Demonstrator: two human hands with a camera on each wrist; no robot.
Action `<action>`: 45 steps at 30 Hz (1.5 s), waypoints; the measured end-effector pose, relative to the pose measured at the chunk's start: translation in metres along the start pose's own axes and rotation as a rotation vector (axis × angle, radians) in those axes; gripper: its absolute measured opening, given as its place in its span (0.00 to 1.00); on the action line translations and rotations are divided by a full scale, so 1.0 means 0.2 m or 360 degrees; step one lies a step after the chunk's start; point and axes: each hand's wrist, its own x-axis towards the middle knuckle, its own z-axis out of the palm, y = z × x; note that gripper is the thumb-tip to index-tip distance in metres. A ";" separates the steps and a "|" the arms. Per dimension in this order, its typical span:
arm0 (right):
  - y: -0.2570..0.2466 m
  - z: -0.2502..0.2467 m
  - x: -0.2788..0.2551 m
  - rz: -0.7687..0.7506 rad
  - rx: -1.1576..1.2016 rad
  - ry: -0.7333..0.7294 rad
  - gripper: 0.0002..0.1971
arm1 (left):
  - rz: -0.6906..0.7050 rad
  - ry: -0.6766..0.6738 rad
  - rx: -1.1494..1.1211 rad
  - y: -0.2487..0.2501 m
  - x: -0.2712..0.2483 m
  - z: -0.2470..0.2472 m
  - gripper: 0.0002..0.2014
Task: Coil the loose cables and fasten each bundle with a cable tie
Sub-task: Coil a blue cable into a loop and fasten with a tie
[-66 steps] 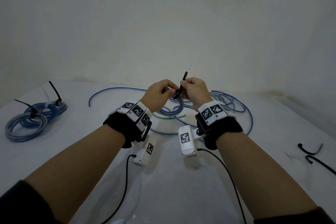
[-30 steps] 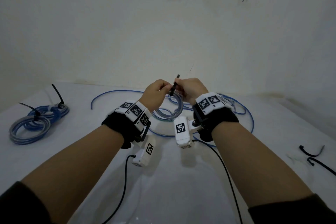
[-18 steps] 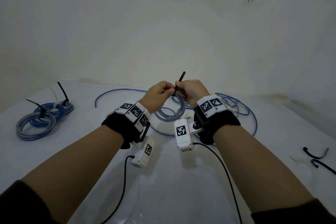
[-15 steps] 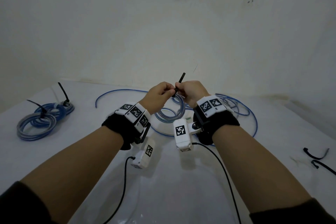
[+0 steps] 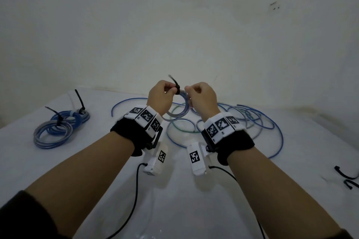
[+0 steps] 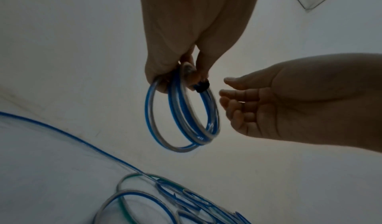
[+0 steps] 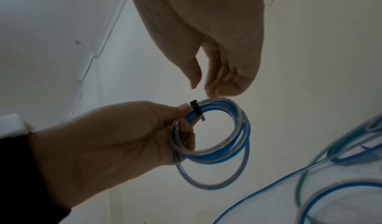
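left hand (image 5: 159, 96) pinches coil (image 5: 177, 109) beside black cable tie (image 5: 177, 89), centre frame, held above table (image 5: 58, 161) | right hand (image 5: 202, 97) loosely curled, holding nothing, fingertips near coil | coil likely light, springy, slick: grip at tie | beyond: loose cables (image 5: 252, 120) | left: tied bundles (image 5: 60, 126) | lower right: spare ties (image 5: 344, 177) | nothing in the way

Your left hand (image 5: 160, 96) covers where its fingers meet the coil (image 5: 179, 109), so the head view can't show the grip; the cable tie (image 5: 175, 86) tail at 11 o'clock is motion-blurred. Spare ties (image 5: 346, 177) at 3 o'clock are cut by the frame edge. Right wrist view: coil's lower loops smeared, tie's lock too small to read.
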 end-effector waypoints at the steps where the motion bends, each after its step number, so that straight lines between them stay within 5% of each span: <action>1: -0.01 0.03 -0.02 0.0023 0.0075 -0.0086 0.10 | -0.0062 -0.0009 -0.0101 0.00 0.00 -0.02 0.05; 6: -0.05 0.12 -0.06 0.0140 0.0355 -0.0238 0.15 | -0.0249 -0.0127 -0.0285 0.00 -0.02 -0.12 0.12; 11: -0.09 0.22 -0.09 0.0225 0.0370 -0.0316 0.08 | -0.0319 -0.0284 -0.0483 0.01 -0.06 -0.28 0.16; 17: -0.16 0.36 -0.15 0.0502 0.0911 -0.0606 0.04 | -0.0174 -0.0084 0.0144 -0.08 -0.03 -0.54 0.15; 23: -0.25 0.59 -0.25 0.0606 0.1090 -0.0771 0.07 | -0.0410 -0.0081 0.0220 -0.19 -0.06 -0.85 0.12; 28: -0.30 0.85 -0.37 0.0545 0.0734 -0.0894 0.07 | -0.0363 0.0281 0.0463 -0.29 -0.11 -1.14 0.06; 32: -0.30 1.06 -0.45 0.0444 0.0533 -0.0998 0.08 | -0.0540 0.0215 0.0737 -0.35 -0.14 -1.35 0.05; 39: -0.27 1.34 -0.52 0.0388 0.0251 -0.1205 0.12 | -0.0965 0.0132 0.0626 -0.41 -0.23 -1.57 0.07; 45: -0.21 1.44 -0.51 0.0375 0.0041 -0.1264 0.07 | -0.0765 0.0338 0.0797 -0.40 -0.19 -1.58 0.07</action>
